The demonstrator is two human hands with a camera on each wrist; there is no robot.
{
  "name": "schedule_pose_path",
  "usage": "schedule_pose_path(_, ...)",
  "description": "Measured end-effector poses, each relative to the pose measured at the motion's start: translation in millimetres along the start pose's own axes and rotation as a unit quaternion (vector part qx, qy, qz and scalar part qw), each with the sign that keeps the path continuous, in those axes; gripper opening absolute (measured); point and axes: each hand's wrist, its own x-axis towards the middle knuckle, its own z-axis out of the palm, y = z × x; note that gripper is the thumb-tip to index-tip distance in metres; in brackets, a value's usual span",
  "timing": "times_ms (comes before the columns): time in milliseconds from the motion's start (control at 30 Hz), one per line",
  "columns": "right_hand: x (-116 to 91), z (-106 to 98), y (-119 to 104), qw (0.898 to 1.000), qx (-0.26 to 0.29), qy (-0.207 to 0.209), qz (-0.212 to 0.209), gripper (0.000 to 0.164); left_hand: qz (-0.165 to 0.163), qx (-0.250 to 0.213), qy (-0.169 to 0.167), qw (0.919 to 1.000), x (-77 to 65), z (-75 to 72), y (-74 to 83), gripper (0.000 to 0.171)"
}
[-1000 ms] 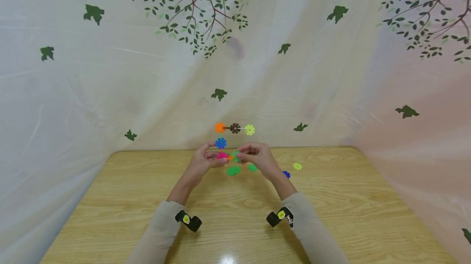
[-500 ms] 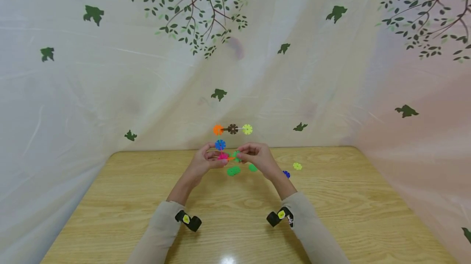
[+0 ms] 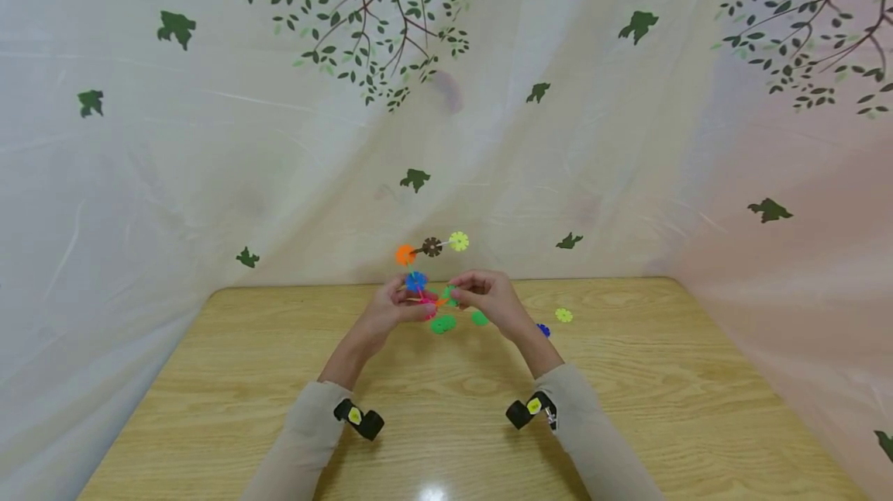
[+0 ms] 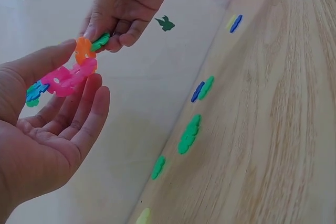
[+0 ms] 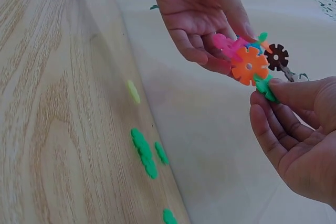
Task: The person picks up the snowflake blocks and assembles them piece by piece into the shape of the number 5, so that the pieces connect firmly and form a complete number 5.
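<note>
Both hands hold one chain of notched plastic snowflake discs above the table's far side. Between thumb and fingers my left hand [image 3: 382,313] grips the pink disc [image 4: 59,81]. My right hand [image 3: 494,301] pinches a green disc [image 5: 266,89], which meets the edge of an orange disc [image 5: 249,66] slotted beside the pink one. From the pink disc the chain rises through a blue disc [image 3: 415,281] to a second orange disc [image 3: 405,255]. A brown disc [image 3: 432,247] and a yellow-green disc [image 3: 459,241] continue it to the right, with thin edge-on discs linking them.
Loose green discs [image 3: 443,324] lie on the wooden table [image 3: 432,416] below the hands, with another green disc [image 3: 479,318] to their right. A dark blue disc [image 3: 543,330] and a yellow-green one [image 3: 563,316] lie farther right. A leaf-printed curtain [image 3: 335,198] hangs behind.
The chain's upper part has tilted left, and its orange disc sits lower. The pink disc has turned and dropped slightly in my left hand. My right hand stays in place.
</note>
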Motion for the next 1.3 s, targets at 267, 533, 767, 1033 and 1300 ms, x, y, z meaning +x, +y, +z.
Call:
schedule_pose_path(267, 0, 2, 0, 1.000, -0.006, -0.002, -0.002, 0.023, -0.001, 0.001, -0.004, 1.0000, 2.9, 3.4, -5.8, 0.052)
schedule_pose_path(533, 0, 6, -3, 1.000, -0.005, 0.001, -0.002, 0.022, 0.000, 0.006, -0.019, 0.9998, 4.3, 7.7, -8.7, 0.038)
schedule_pose_path(767, 0, 9, -5, 1.000, 0.005, 0.013, -0.005, 0.021, -0.019, -0.026, -0.027, 0.9991, 4.6, 9.6, -8.2, 0.044)
schedule_pose_path(1033, 1, 2, -9, 1.000, -0.012, 0.001, 0.002, 0.021, -0.007, -0.028, -0.012, 0.9995, 3.9, 8.8, -5.8, 0.046)
schedule_pose_path(1300, 1, -30, -14, 0.991, -0.111, -0.070, 0.036, 0.025, -0.012, -0.015, 0.027, 0.9994, 3.1, 2.1, -4.6, 0.048)
